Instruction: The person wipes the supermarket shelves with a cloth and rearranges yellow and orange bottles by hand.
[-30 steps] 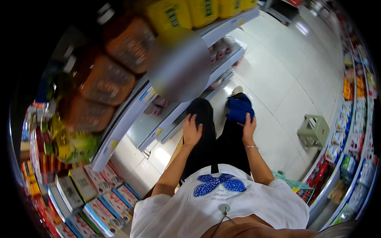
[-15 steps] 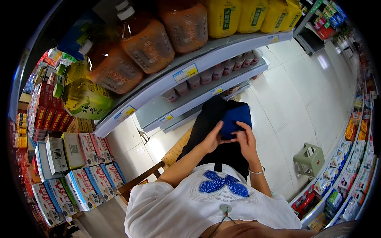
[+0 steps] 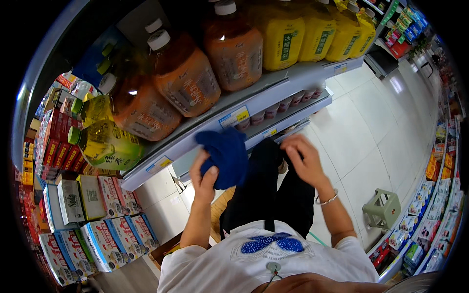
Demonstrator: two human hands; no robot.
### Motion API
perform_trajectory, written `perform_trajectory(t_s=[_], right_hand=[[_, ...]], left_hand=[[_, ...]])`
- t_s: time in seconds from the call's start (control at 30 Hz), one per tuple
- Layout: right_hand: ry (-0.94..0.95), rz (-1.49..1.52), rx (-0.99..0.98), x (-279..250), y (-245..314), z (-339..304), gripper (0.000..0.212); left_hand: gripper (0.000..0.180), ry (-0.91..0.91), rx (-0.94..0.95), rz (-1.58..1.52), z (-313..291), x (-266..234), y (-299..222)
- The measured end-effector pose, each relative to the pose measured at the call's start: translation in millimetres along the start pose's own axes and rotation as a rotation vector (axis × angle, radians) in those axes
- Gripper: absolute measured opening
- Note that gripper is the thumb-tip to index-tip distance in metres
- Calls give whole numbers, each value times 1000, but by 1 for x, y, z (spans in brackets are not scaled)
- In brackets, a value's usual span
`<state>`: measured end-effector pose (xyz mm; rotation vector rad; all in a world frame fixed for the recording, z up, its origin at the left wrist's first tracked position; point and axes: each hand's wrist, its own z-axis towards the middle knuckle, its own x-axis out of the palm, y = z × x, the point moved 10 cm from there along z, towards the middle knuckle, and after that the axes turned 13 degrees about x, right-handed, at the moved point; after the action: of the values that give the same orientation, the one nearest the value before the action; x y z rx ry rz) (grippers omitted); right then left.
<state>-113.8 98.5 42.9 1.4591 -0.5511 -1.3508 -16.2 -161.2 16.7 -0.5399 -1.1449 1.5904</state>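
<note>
A crumpled dark blue cloth (image 3: 230,158) is raised in front of the shelf edge, and my left hand (image 3: 201,177) grips its left side, thumb on top. Part of the cloth covers the shelf front beside a price tag (image 3: 234,117). My right hand (image 3: 304,158) hovers over my black trousers, apart from the cloth; its fingers are loosely bent and spread with nothing between them. On the shelf above the cloth stand large bottles of orange drink (image 3: 185,85) with white caps, the nearest things to my left hand.
Yellow bottles (image 3: 283,44) line the shelf's far right part, and green-capped bottles (image 3: 110,141) its left end. Cups (image 3: 271,111) sit on a lower shelf. Stacked drink cartons (image 3: 105,241) are at lower left. A green stool (image 3: 382,207) stands on the tiled floor (image 3: 359,146) near packed shelves (image 3: 422,215).
The cloth, folded between both hands over my lap before, has gone up and left in my left hand and hangs loosely. My right hand has let go of it and moved slightly upward.
</note>
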Motion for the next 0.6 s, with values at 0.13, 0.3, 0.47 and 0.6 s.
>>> perform_trajectory(t_s=[0.13,0.3,0.47,0.6], right_hand=[[-201,-176,-347,-50,79,62,13],[-533,-280,-557,-91,146,140,20],[-467,-184,-285,-98,138,224,65],[-281,53,-3,-77,135,223,58]], left_hand=[[38,28,650,801,60,17,-86],[27,17,897,1018,92,50,-85],[29,-14,999,1002,89,51,-80],[29,15,956,1003,86,45,-76]])
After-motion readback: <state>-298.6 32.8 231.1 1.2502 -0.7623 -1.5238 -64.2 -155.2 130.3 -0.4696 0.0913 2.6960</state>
